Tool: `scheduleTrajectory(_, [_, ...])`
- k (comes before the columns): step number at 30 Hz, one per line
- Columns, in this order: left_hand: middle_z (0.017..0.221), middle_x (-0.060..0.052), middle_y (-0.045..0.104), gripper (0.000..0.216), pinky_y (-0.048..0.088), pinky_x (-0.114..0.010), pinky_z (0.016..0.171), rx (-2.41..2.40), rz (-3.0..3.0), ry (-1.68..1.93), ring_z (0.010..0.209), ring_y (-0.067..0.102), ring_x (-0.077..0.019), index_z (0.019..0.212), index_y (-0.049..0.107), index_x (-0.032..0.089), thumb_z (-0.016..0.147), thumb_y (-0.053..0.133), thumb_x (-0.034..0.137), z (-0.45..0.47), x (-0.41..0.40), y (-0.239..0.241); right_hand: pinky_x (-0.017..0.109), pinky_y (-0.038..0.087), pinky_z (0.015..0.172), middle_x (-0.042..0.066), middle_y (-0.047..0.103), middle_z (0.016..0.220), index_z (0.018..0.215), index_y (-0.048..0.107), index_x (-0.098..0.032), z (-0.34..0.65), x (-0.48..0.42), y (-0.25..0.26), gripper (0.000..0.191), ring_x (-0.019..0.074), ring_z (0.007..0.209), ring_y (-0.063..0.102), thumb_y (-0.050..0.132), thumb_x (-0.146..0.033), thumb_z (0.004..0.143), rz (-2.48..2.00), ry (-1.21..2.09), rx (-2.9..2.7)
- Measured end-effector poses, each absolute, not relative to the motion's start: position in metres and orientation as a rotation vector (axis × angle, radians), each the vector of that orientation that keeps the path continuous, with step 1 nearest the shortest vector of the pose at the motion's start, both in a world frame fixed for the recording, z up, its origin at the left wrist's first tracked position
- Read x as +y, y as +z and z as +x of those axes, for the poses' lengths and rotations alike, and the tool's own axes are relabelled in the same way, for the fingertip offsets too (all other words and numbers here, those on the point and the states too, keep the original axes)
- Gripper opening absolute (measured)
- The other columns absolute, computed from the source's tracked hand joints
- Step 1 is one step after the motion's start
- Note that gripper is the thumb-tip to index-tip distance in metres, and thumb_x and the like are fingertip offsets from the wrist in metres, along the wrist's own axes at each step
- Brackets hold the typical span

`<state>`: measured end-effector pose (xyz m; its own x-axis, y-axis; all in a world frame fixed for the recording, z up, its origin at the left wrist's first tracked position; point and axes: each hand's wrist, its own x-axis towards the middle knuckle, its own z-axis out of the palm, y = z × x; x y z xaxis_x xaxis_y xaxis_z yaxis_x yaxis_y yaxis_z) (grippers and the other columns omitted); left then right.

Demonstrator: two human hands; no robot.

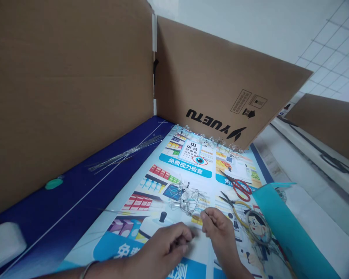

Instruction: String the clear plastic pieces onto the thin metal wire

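My left hand [165,244] and my right hand [218,228] are low in the view, close together over a printed poster [163,174] on the table. Both are curled in a pinch; what they hold is too small to name, perhaps thin wire. Just beyond my fingertips lies a small heap of clear beads on wire [187,199]. A bracelet shows on my left wrist.
Red-handled scissors [241,188] and pliers [229,201] lie right of the heap. A bundle of thin wires [125,155] and a green cap [54,183] rest on the blue cloth. Cardboard walls [221,81] stand behind. A teal folder [287,228] lies at the right.
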<state>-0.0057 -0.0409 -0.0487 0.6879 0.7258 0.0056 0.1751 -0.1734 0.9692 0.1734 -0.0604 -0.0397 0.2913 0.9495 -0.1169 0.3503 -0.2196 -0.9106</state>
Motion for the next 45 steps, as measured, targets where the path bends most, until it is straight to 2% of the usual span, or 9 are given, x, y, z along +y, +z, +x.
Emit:
scheduleTrajectory(2, [0.075, 0.000, 0.060, 0.016, 0.042, -0.023, 0.060, 0.826, 1.873, 0.671, 0.066, 0.053, -0.0130, 0.086, 0.056, 0.018, 0.081, 0.043, 0.009, -0.009, -0.035, -0.051, 0.020, 0.035, 0.047, -0.004, 0.049, 0.051, 0.072, 0.056, -0.016, 0.178, -0.060, -0.041, 0.030, 0.0098, 0.048, 0.043, 0.054, -0.045, 0.080, -1.690, 0.977, -1.176])
scheduleTrajectory(6, [0.097, -0.007, 0.058, 0.026, 0.044, -0.031, 0.078, 0.803, 2.163, 0.935, 0.090, 0.053, -0.0187, 0.103, 0.056, 0.019, 0.083, 0.043, 0.009, -0.015, -0.015, -0.056, 0.020, 0.034, 0.047, -0.003, 0.049, 0.052, 0.072, 0.055, -0.016, 0.185, -0.060, -0.045, 0.030, 0.0093, 0.048, 0.042, 0.054, -0.045, 0.080, -1.629, 1.028, -1.176])
scheduleTrajectory(9, [0.099, -0.009, 0.053, 0.030, 0.044, -0.034, 0.079, 0.940, 2.264, 1.011, 0.093, 0.050, -0.0214, 0.109, 0.056, 0.020, 0.081, 0.047, 0.011, -0.017, 0.000, -0.059, 0.020, 0.034, 0.047, -0.004, 0.049, 0.051, 0.072, 0.054, -0.016, 0.188, -0.060, -0.048, 0.030, 0.0089, 0.048, 0.041, 0.053, -0.044, 0.081, -1.611, 1.042, -1.190])
scheduleTrajectory(14, [0.095, -0.006, 0.052, 0.026, 0.045, -0.033, 0.079, 1.010, 2.280, 0.946, 0.089, 0.050, -0.0195, 0.104, 0.058, 0.020, 0.081, 0.047, 0.011, -0.018, 0.017, -0.061, 0.020, 0.033, 0.047, -0.004, 0.047, 0.051, 0.073, 0.054, -0.016, 0.190, -0.058, -0.050, 0.029, 0.0090, 0.048, 0.041, 0.053, -0.043, 0.081, -1.628, 1.006, -1.181])
scheduleTrajectory(21, [0.093, -0.005, 0.051, 0.026, 0.045, -0.030, 0.077, 0.997, 2.169, 0.925, 0.088, 0.050, -0.0179, 0.099, 0.059, 0.019, 0.079, 0.047, 0.007, -0.021, 0.023, -0.060, 0.021, 0.032, 0.049, -0.004, 0.042, 0.055, 0.070, 0.052, -0.017, 0.191, -0.059, -0.047, 0.024, 0.0096, 0.052, 0.039, 0.052, -0.038, 0.082, -1.703, 0.773, -1.361])
scheduleTrajectory(34, [0.094, -0.005, 0.046, 0.038, 0.043, -0.030, 0.077, 0.887, 2.220, 0.877, 0.089, 0.048, -0.0181, 0.098, 0.061, 0.020, 0.075, 0.041, -0.002, -0.023, 0.028, -0.067, 0.022, 0.035, 0.051, -0.004, 0.044, 0.055, 0.073, 0.051, -0.019, 0.206, -0.053, -0.064, 0.026, 0.0117, 0.052, 0.043, 0.050, -0.043, 0.083, -1.729, 0.782, -1.333])
scheduleTrajectory(40, [0.106, -0.008, 0.044, 0.031, 0.041, -0.037, 0.080, 0.933, 2.442, 0.751, 0.098, 0.046, -0.0244, 0.096, 0.064, 0.024, 0.076, 0.049, 0.005, -0.023, 0.024, -0.062, 0.022, 0.034, 0.050, -0.004, 0.044, 0.055, 0.074, 0.052, -0.019, 0.207, -0.052, -0.070, 0.025, 0.0109, 0.052, 0.041, 0.050, -0.043, 0.084, -1.684, 0.829, -1.274])
scheduleTrajectory(45, [0.106, -0.008, 0.045, 0.024, 0.041, -0.039, 0.081, 0.970, 2.509, 0.711, 0.098, 0.046, -0.0257, 0.090, 0.066, 0.024, 0.076, 0.053, 0.009, -0.020, 0.025, -0.063, 0.022, 0.034, 0.050, -0.004, 0.046, 0.054, 0.075, 0.053, -0.019, 0.207, -0.051, -0.069, 0.025, 0.0101, 0.051, 0.041, 0.051, -0.042, 0.084, -1.663, 0.879, -1.201])
